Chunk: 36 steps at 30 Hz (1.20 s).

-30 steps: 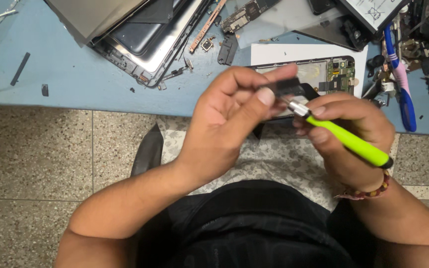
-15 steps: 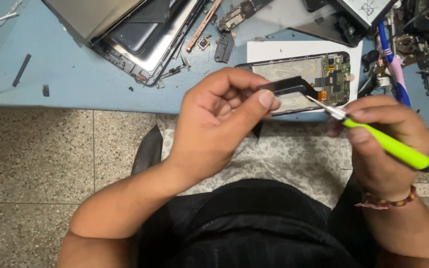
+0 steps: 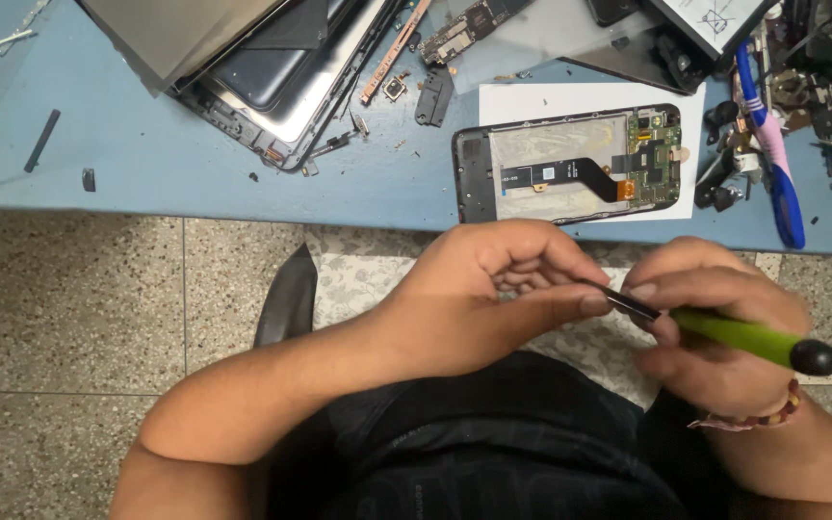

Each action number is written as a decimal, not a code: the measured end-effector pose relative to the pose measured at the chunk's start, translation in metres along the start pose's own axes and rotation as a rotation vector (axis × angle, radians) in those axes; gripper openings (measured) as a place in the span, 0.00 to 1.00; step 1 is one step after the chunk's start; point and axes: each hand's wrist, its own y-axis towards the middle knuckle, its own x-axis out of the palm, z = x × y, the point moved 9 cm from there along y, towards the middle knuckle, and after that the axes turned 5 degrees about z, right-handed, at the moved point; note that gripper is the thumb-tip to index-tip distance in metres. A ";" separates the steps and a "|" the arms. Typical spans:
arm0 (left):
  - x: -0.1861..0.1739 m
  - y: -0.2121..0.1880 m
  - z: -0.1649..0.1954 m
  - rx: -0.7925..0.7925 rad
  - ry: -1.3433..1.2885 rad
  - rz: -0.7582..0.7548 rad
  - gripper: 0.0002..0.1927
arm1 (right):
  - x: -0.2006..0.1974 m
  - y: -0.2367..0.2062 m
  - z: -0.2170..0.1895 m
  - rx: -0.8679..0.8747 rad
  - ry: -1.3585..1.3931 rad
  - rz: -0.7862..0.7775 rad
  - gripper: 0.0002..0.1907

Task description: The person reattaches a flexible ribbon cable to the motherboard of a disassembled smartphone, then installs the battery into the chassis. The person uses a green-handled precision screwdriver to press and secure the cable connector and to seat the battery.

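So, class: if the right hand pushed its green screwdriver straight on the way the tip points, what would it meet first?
Probably the left hand: the screwdriver in the right hand already points at its thumb tip, seemingly touching.

Light's even and fairly bright, prob. overhead, a bit cool on the blue table [image 3: 195,183]. Shadows soft: faint dark edge under the opened tablet [image 3: 272,87], and the lap below the hands goes nearly black w/ little detail. Mild glare on the tablet's metal back and on the clear plastic sheet [image 3: 551,39]. Focus decent mid-frame; the tool tip b/w the hands is slightly smeared. Clutter top right looks murky.
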 end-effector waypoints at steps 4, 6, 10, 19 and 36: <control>0.005 0.001 -0.001 0.009 -0.093 -0.044 0.07 | 0.002 0.007 -0.004 -0.059 -0.035 -0.006 0.15; 0.008 0.001 -0.001 -0.007 -0.024 -0.067 0.10 | -0.001 0.008 -0.006 -0.089 -0.036 0.055 0.08; 0.011 0.000 -0.005 -0.132 0.141 -0.073 0.18 | -0.015 0.014 -0.007 -0.146 -0.064 0.123 0.06; 0.012 -0.004 0.018 0.134 0.796 -0.168 0.11 | -0.005 0.072 -0.028 -0.467 -0.582 -0.006 0.13; -0.026 -0.017 0.083 0.524 1.303 0.358 0.28 | 0.082 0.116 -0.064 -0.581 -1.016 -0.195 0.09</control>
